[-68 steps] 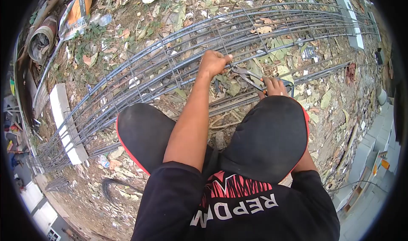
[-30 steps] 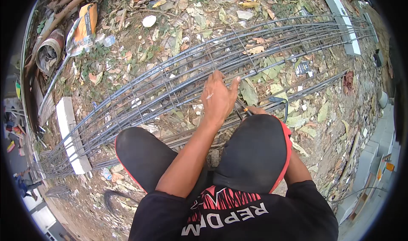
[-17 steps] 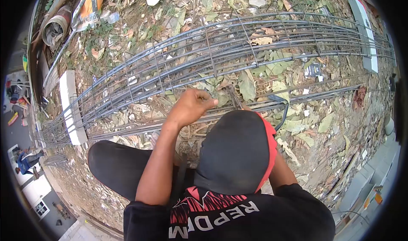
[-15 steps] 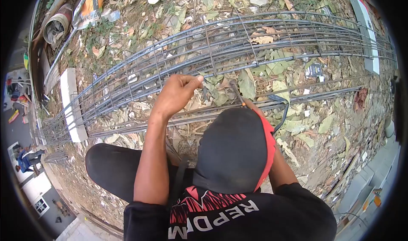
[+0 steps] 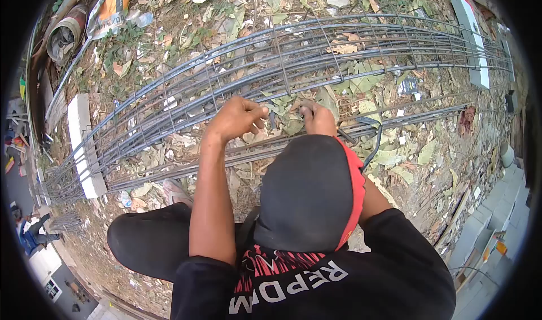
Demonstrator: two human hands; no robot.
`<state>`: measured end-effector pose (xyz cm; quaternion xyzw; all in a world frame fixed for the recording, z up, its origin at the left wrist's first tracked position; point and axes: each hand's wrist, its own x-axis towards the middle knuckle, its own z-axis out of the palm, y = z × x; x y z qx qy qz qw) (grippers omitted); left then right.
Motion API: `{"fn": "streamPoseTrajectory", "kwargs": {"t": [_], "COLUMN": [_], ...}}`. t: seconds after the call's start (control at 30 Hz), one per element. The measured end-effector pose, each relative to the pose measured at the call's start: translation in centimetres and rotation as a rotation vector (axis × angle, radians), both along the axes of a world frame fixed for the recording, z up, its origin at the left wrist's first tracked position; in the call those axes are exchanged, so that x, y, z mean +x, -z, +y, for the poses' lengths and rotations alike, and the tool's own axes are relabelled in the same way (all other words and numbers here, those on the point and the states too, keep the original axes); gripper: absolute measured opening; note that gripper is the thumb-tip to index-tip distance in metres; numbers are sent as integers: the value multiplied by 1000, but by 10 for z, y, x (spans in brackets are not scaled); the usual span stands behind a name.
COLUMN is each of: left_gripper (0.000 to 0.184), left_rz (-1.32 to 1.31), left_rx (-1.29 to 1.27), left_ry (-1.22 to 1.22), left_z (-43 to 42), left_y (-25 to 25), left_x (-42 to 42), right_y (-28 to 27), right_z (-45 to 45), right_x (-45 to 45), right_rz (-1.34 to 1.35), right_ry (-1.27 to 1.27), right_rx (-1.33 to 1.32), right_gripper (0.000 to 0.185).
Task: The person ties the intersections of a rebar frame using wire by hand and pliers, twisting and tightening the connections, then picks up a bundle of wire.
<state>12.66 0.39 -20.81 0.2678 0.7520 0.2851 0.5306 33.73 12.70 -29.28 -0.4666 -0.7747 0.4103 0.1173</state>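
A long cage of grey steel bars (image 5: 248, 78) with thin cross ties runs across the ground in front of me. My left hand (image 5: 238, 119) is at the cage's near edge, thumb and fingers pinched together. To its right, beyond my knee, my right hand (image 5: 318, 119) has its fingers curled in. Whatever is between the fingers of either hand is too small to make out. Just right of my right hand, a dark tool (image 5: 345, 132) rests low by the knee, partly hidden. Loose bars (image 5: 248, 153) lie between the cage and my legs.
White blocks stand under the cage at left (image 5: 86, 145) and right (image 5: 474, 38). A dark strap (image 5: 377, 145) lies right of my knee. Leaves and debris cover the ground. A bucket (image 5: 66, 35) lies upper left; another person (image 5: 35, 235) is at the far left.
My right hand has come out from behind the knee and no longer holds the pliers upright. My left hand has moved left from its earlier place on the bars, and the knees have shifted left.
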Motion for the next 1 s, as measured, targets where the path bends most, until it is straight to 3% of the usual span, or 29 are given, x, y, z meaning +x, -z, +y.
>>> {"fn": "streamPoseTrajectory", "kwargs": {"t": [0.03, 0.1, 0.13, 0.17, 0.23, 0.27, 0.33, 0.43, 0.5, 0.6, 0.77, 0.87, 0.97, 1.0], "left_gripper": [34, 35, 35, 36, 37, 38, 40, 38, 37, 31, 22, 12, 13, 13], "left_rz": [-8, 92, 65, 86, 83, 21, -90, -70, -62, 7, -329, -739, -640, -691], "left_rx": [-1, -4, 8, 66, 151, 183, 220, 373, 512, 717, 952, 926, 988, 1011], "left_ry": [-60, -93, -84, -112, -133, -162, -122, 86, 215, 173, 128, -100, -221, -250], "left_z": [2, 1, -3, -7, -20, -30, -37, -30, -27, -34, -50, -58, -56, -52], "left_y": [-16, -22, -24, -28, -22, -17, -16, -20, -20, -33, -82, -101, -96, -86], "left_x": [-25, -68, -80, -90, -99, -97, -90, -51, -26, -9, -13, -4, -2, -2], "right_y": [-1, -3, -32, -38, -52, -60, -75, -105, -133, -176, -261, -286, -271, -266], "right_z": [-3, -6, 4, 15, 30, 23, 6, -48, -72, -106, -157, -159, -157, -158], "right_x": [-6, -16, -24, -28, -28, -25, -17, -28, -41, -53, -69, -82, -83, -86], "right_rz": [-10, 70, 218, 192, 245, 232, -153, -220, -266, -295, -402, -425, -249, 10], "right_ry": [21, -344, -297, -285, 253, 263, 32, -185, -159, -107, -25, -6, 31, 226], "right_rx": [26, 13, -215, -204, -20, 13, 348, 493, 547, 624, 786, 728, 612, 194], "right_gripper": [22, 21, 20, 20, 20, 20, 17, 15, 15, 15, 15, 14, 16, 19]}}
